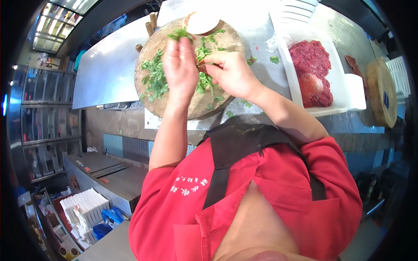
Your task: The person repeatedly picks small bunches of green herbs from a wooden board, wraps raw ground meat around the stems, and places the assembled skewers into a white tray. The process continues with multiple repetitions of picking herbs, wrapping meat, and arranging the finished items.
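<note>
A round wooden chopping block point(192, 107) lies on the metal worktop in front of me. My left hand point(181, 62) is raised over it, with a bunch of leafy green herbs point(179, 34), likely coriander, showing past its fingertips. The fingers of my right hand point(230, 73) pinch thin herb stems close beside the left palm. Loose herbs point(154, 78) are spread on the block left of my hands, and a further heap of herbs point(204, 83) sits beneath and between them. At the block's far edge is a white round dish point(203, 23), blurred by glare.
Right of the block stands a white plastic tub point(338, 81) with red minced meat point(310, 70) in it. Past it are a white container point(356, 92) and a second wooden block point(380, 93) on edge. Herb scraps point(274, 59) dot the worktop point(107, 68). White trays point(85, 205) are stacked lower left.
</note>
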A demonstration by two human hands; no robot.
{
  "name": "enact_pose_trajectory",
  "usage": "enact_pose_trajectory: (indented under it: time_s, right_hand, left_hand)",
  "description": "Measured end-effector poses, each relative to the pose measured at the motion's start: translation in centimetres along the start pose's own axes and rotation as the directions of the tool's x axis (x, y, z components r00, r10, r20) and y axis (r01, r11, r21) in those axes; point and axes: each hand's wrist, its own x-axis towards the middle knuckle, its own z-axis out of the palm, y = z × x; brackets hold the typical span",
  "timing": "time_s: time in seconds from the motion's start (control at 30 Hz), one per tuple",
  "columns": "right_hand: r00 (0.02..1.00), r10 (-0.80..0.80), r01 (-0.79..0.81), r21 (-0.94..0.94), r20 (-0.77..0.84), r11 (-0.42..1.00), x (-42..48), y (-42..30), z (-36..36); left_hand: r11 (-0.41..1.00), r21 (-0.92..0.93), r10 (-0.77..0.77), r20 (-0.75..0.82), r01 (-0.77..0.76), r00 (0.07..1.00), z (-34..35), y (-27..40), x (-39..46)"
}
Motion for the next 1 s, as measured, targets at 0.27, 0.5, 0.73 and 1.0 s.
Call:
enact_pose_trajectory:
  time_s: [0.27,0.5,0.73,1.0]
  right_hand:
    - [0.931,-0.309,0.201,-0.434,-0.194,0.878,-5.7,2.7,-6.2]
    - [0.968,-0.245,0.221,-0.285,-0.054,0.933,-9.0,3.2,-11.6]
    - [0.950,-0.308,0.313,-0.136,0.059,0.940,-10.1,4.2,-16.0]
    - [0.979,0.204,-0.199,-0.361,-0.025,0.911,-9.2,10.5,-26.3]
  left_hand:
    - [0.958,0.083,-0.288,0.237,0.276,0.928,8.0,-1.2,-5.7]
    - [0.640,0.162,-0.701,0.522,0.751,0.486,9.9,-0.5,-7.8]
    - [0.554,0.090,-0.614,0.716,0.827,0.333,10.2,-0.7,-7.4]
    - [0.636,0.325,-0.756,0.443,0.700,0.482,12.9,-3.0,-9.6]
